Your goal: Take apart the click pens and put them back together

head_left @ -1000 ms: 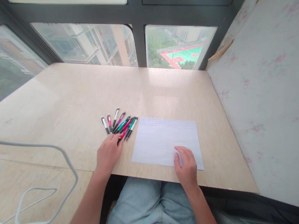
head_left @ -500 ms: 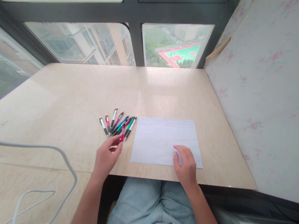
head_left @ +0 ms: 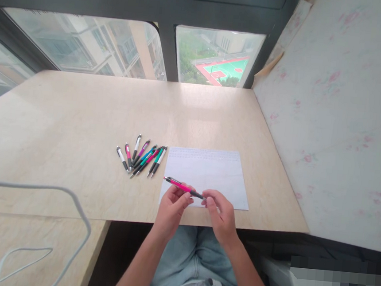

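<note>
A pink pen (head_left: 180,185) with a black grip is held level above the near part of a white sheet of paper (head_left: 204,173). My left hand (head_left: 172,206) pinches it around the middle of the barrel. At its tip end, the fingers of my right hand (head_left: 220,212) are closed around the point. Rows of faint writing run along the paper's top edge. Left of the sheet lies a loose group of pens (head_left: 145,159) in white, pink, purple, blue and green, with black grips.
The pale desk (head_left: 89,112) reaches back to a dark window frame (head_left: 167,47). A flowered wall (head_left: 339,120) borders it on the right. A grey cable (head_left: 79,209) loops over the near left.
My left hand has carried the pink pen from beside the pen group rightward over the paper. My right hand has closed on its tip. The camera view has shifted a little.
</note>
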`<move>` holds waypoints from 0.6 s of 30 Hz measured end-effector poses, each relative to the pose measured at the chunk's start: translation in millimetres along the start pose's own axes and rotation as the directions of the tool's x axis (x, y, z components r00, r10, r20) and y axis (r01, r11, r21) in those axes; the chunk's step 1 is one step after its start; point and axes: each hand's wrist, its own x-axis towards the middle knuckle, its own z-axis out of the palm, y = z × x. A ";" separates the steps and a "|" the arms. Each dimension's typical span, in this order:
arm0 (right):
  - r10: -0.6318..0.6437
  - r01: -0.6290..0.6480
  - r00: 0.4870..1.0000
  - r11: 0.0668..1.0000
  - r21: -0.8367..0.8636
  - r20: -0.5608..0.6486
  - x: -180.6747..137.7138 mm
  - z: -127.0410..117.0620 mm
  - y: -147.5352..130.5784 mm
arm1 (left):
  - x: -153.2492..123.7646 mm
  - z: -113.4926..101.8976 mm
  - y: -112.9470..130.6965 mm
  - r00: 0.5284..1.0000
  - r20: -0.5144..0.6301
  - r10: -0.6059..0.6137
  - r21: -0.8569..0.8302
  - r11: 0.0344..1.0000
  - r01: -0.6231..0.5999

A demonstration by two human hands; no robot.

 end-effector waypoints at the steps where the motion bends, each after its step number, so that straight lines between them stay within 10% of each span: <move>1: 0.058 -0.059 0.998 0.997 0.058 0.023 -0.9 2.4 -1.9 | -1.0 1.5 -1.4 1.000 0.011 0.007 -0.006 1.000 -0.007; 18: 0.324 -0.342 0.940 0.888 0.308 0.109 -10.5 2.1 3.9 | -5.0 -8.6 -10.4 0.965 0.259 0.038 0.147 0.986 -0.078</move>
